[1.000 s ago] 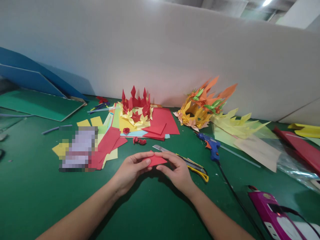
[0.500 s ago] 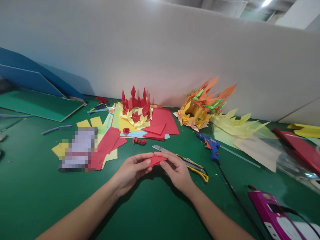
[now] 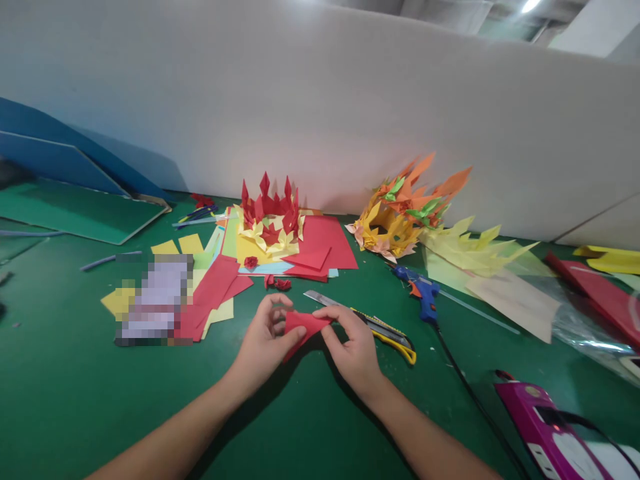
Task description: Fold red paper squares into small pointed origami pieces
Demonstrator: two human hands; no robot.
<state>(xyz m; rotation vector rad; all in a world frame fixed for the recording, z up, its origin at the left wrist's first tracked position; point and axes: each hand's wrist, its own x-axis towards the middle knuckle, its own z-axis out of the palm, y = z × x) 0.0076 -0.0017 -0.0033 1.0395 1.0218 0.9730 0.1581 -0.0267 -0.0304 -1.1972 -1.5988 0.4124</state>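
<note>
Both my hands hold a small folded piece of red paper (image 3: 301, 326) just above the green table (image 3: 75, 393). My left hand (image 3: 263, 345) grips its left side, thumb on the front and forefinger curled over the top. On the paper's right end, my right hand (image 3: 353, 350) pinches with thumb and fingers. A yellow utility knife (image 3: 381, 327) with its blade out lies right behind my right hand.
Loose red and yellow paper sheets (image 3: 220, 280) lie behind my hands, with a red-and-yellow folded paper crown (image 3: 270, 223). An orange and yellow paper crown (image 3: 400, 217) stands to the right. A blue glue gun (image 3: 424, 297) with its black cord, and a purple device (image 3: 547, 427), lie at the right.
My hands have drawn slightly nearer to me and turned the red paper; my left forefinger has lifted and curled over its top edge.
</note>
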